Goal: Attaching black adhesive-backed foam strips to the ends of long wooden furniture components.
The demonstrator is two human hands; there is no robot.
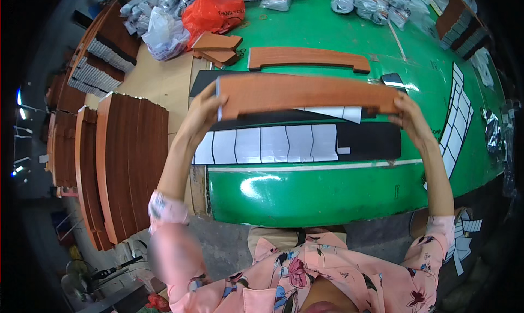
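Note:
A reddish-brown wooden panel point(305, 92), with a notched lower edge, is raised level above the green table. My left hand point(210, 108) grips its left end and my right hand point(408, 114) its right end. Slightly blurred, the panel covers part of a dark board and a white sheet point(352, 114) behind it. Nearer me lies a black board point(371, 141) with a row of white stickers point(273, 144) on its left part. Beyond the held panel rests a similar wooden panel point(308, 56) with a curved, notched edge.
Stacks of brown panels point(131, 165) stand at the left. A red plastic bag point(214, 15), a white bag point(164, 37) and small wood pieces point(218, 42) lie at the back left. Wrapped packets point(363, 2) line the far edge. A white sticker strip point(456, 122) lies right.

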